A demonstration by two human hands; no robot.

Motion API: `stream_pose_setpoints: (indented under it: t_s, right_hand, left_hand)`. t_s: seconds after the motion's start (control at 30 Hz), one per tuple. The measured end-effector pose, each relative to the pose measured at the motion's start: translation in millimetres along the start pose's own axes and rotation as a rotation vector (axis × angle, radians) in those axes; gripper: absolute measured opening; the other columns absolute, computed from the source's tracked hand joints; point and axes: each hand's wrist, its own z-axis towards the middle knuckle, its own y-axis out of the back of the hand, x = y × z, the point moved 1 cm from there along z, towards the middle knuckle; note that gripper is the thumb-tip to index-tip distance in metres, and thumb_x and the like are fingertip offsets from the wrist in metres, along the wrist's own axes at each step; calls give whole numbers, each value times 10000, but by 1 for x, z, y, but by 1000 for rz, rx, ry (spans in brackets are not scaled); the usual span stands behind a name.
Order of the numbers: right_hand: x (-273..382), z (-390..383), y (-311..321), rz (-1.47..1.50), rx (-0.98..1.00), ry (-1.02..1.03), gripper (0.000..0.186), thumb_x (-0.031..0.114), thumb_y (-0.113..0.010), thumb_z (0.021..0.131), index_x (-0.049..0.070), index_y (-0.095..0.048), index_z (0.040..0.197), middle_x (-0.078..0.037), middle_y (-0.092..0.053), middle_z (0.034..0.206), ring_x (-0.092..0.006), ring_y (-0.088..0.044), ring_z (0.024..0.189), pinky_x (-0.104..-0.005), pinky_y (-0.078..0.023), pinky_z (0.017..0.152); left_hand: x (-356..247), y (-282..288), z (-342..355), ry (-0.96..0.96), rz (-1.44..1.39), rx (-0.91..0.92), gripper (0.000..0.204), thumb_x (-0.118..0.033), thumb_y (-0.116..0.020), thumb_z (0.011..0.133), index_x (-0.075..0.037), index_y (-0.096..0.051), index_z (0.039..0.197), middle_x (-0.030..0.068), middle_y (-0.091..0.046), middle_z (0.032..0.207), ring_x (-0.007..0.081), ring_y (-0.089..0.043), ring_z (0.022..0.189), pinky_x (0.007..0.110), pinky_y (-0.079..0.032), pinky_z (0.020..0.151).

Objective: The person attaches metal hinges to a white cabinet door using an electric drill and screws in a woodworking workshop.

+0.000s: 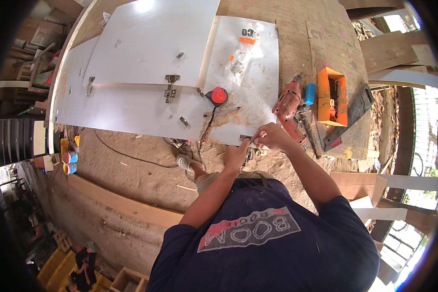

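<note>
At the near edge of a white panel (155,117), my two hands meet over a small metal hinge (245,138). My left hand (236,155) is closed round the hinge, with part of the metal hanging below the edge. Just to its right, the fingers of my right hand (272,137) are pinched together; whatever they hold is too small to make out. Farther left, another hinge (171,88) is on the panel by the edge of an upper white panel (151,41). A red and black tape measure (218,96) lies beyond my hands, beside a thin pencil-like stick (224,112).
Right of my hands lie a red power drill (289,100), a blue block (309,94), an orange box (345,92) and a black-handled saw (362,108). A clear plastic packet (238,63) rests farther back. A cable (126,155) crosses the dirt floor; a person (84,267) is at lower left.
</note>
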Motion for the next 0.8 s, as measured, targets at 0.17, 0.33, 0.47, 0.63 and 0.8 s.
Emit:
stream_pose_setpoints:
  t_s: [0.17,0.33,0.47,0.63,0.8]
  right_hand:
    - [-12,4,-1,10,-22,16,114,52,-732,914,-32,-782,973,-109,-791,817,-180,-773,732,-319,-596,643]
    - [-5,4,-2,-25,-29,0,114,55,-741,900,-33,-785,958,-114,-789,810,-187,-776,731,-331,-620,664]
    - [-2,5,2,-105,7,93,116,50,-757,907,-46,-775,970,-133,-791,825,-201,-791,768,-332,-639,699]
    - [-9,7,7,67,52,-2,154,44,-742,934,-72,-718,1032,-167,-786,888,-248,-794,812,-354,-660,732]
    - [-13,2,6,111,45,16,179,65,-763,942,-57,-711,1062,-161,-781,888,-236,-788,812,-358,-656,728]
  left_hand:
    - [-23,2,-17,-150,-46,-34,405,-375,-722,964,25,-768,1003,128,-755,833,231,-726,779,385,-541,703]
    - [-26,4,-17,-87,-153,24,431,-389,-736,954,37,-768,1006,144,-770,850,241,-727,820,415,-546,768]
    - [-23,3,-10,-83,-172,50,287,-236,-714,996,10,-737,1140,68,-735,1002,127,-690,787,326,-553,647]
    - [-22,2,-12,-207,-124,-7,407,-332,-726,967,58,-741,1085,132,-762,950,202,-713,828,388,-545,754]
    - [-19,3,-11,-91,-86,4,526,-431,-741,937,86,-752,1036,211,-774,904,277,-745,873,428,-539,808]
